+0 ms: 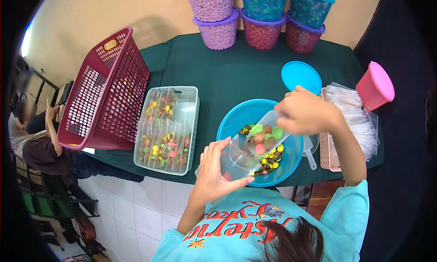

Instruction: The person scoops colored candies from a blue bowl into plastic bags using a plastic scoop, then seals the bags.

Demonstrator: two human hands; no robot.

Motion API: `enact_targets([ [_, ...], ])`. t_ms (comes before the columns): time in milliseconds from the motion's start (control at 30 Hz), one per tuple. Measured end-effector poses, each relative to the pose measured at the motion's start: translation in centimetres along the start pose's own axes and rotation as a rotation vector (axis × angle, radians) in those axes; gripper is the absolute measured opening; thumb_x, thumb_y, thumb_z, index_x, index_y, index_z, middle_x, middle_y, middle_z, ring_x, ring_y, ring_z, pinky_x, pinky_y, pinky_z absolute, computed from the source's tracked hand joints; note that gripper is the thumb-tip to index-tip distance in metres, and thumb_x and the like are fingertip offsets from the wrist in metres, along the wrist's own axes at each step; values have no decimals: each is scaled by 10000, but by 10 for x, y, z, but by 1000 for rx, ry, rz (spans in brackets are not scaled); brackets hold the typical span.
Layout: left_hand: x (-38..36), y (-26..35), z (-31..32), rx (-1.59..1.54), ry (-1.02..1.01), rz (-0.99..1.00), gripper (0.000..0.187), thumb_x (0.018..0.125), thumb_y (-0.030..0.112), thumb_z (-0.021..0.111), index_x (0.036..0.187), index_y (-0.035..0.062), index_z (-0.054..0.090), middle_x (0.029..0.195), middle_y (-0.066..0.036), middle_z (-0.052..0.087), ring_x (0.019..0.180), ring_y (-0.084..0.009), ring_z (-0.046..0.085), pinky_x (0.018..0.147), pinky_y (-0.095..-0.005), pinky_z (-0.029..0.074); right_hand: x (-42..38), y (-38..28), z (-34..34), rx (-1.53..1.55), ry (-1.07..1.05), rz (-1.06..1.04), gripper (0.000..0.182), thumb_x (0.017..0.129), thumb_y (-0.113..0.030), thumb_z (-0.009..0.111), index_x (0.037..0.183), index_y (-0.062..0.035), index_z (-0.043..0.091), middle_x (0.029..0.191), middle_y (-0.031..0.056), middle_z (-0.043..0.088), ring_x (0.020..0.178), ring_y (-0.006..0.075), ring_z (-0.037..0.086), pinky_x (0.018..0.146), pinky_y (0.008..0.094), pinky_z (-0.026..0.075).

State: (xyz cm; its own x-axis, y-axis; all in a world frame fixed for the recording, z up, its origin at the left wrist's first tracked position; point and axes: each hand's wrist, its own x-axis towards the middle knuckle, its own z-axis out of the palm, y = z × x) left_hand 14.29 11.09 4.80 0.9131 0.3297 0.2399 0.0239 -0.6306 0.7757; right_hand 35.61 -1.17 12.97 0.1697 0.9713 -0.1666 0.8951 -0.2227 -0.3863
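My left hand (213, 171) is wrapped around a clear plastic pouch (230, 164), its mouth facing the scoop. In my right hand (310, 110) is a clear scoop (274, 123), tilted down toward the pouch. Green, brown and pink button-shaped candies (265, 136) lie in the scoop, close to the pouch's mouth. Both hands are over a blue basin (232, 116), which has yellow, brown and other coloured candies (271, 164) at its bottom. The glare on the plastic hides exactly where scoop and pouch touch.
A white basket (195, 125) holds several filled pouches. Left of it stands a maroon basket (120, 84). On the right are a pink tray (324, 148) of clear bags (350, 111), a pink tub (375, 85) and a blue lid (300, 75). Candy tubs (264, 32) line the back. Another person (41, 148) is at far left.
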Motion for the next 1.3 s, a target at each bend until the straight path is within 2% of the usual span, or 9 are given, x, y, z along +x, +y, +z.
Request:
enact_targets([
  [67, 2, 7, 9, 8, 45, 34, 870, 463, 252, 813, 1181, -3, 394, 1050, -139, 458, 959, -253, 470, 832, -350, 374, -4, -25, 13, -409, 136, -89, 245, 661, -223, 480, 570, -7, 550, 523, 135, 517, 565, 262, 509, 629, 358, 358],
  [167, 3, 19, 18, 43, 35, 68, 862, 467, 265, 805, 1176, -4, 396, 1040, -145, 462, 953, -262, 471, 824, -360, 371, -12, -49, 16, -510, 71, -101, 225, 641, -212, 505, 577, -6, 570, 536, 112, 535, 616, 222, 509, 647, 327, 330],
  [467, -7, 33, 43, 74, 150, -27, 858, 494, 327, 794, 1177, 7, 385, 1080, -147, 470, 991, -279, 463, 811, -374, 342, -4, -10, 12, -326, -58, -297, 249, 638, -213, 482, 618, 14, 582, 513, 146, 505, 550, 263, 499, 610, 358, 348],
  [733, -34, 27, 41, 3, 315, -179, 844, 481, 229, 810, 1177, -5, 392, 1046, -133, 475, 971, -229, 480, 831, -339, 387, 1, 26, -3, -128, 89, -179, 269, 648, -232, 478, 534, 2, 546, 488, 182, 491, 501, 331, 495, 646, 382, 371],
  [933, -33, 30, 26, -137, 474, -310, 852, 498, 198, 812, 1188, -16, 360, 1072, -148, 461, 1014, -222, 467, 867, -325, 374, 0, 30, 45, -314, -1, -270, 260, 700, -254, 494, 681, -9, 578, 643, 130, 553, 696, 292, 524, 721, 391, 366],
  [1000, -23, 31, 28, -135, 513, -266, 834, 504, 265, 800, 1162, -22, 376, 1020, -141, 463, 934, -234, 491, 811, -343, 410, -1, 19, 53, -59, 340, -340, 376, 765, -352, 516, 747, 20, 568, 690, 148, 568, 826, 282, 532, 804, 396, 334],
  [1133, -2, 32, 32, -73, 440, -240, 876, 509, 285, 803, 1188, -16, 338, 1049, -146, 421, 945, -242, 450, 794, -352, 402, -17, -8, 54, 516, 121, -278, 340, 812, -322, 506, 747, 11, 532, 703, 155, 571, 702, 299, 563, 684, 391, 419],
  [1200, 9, 36, 34, 98, 302, -157, 923, 496, 226, 817, 1219, -25, 301, 1076, -137, 421, 999, -219, 438, 835, -335, 388, -18, -15, 64, 534, 167, -237, 299, 819, -282, 508, 756, 10, 524, 717, 165, 578, 650, 318, 562, 593, 373, 427],
  [1300, 17, 37, 30, -201, 248, -240, 914, 532, 189, 793, 1253, -23, 273, 1094, -116, 404, 1003, -200, 424, 819, -307, 390, -23, -11, 72, 865, 323, 54, 189, 828, -169, 511, 787, 15, 526, 633, 118, 553, 575, 157, 533, 543, 282, 408],
])
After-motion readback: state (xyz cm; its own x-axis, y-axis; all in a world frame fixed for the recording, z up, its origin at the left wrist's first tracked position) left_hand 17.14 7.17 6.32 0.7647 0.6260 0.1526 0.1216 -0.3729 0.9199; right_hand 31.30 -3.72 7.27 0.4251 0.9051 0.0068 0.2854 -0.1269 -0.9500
